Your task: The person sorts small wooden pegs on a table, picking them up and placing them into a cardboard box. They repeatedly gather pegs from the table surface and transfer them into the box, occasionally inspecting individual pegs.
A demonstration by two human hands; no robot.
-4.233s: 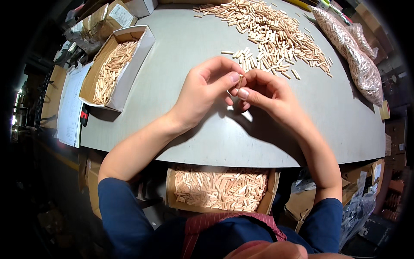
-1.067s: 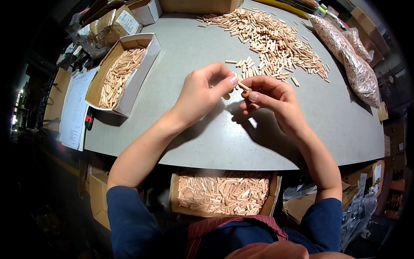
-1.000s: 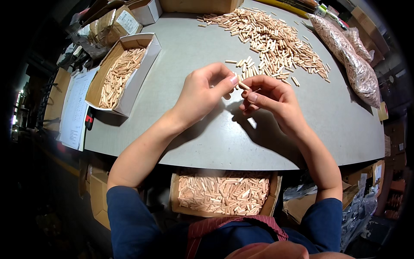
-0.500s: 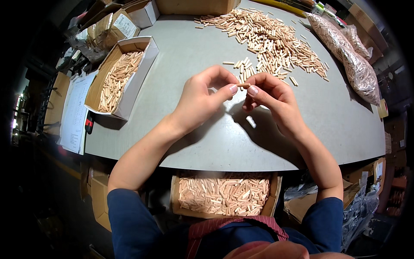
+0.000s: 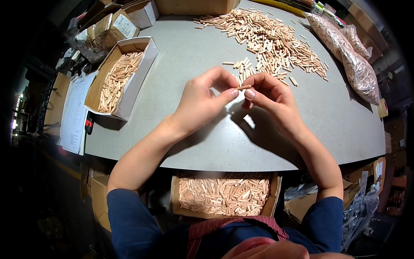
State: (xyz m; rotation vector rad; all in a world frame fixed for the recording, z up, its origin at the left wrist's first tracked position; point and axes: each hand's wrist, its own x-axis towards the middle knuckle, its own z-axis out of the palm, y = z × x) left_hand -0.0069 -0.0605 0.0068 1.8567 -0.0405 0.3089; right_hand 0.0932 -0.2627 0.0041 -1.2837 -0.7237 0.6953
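Since a moment ago, both hands are sitting slightly lower over the bench [image 5: 181,56]. Left hand [image 5: 200,101] and right hand [image 5: 271,97] fingers are pinching one wooden peg [image 5: 243,87] between them; the loose peg pile [image 5: 267,41] is lying at twelve o'clock.

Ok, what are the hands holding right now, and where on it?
One short wooden dowel pin, pinched at its two ends: the left hand takes the left end, the right hand the right end.
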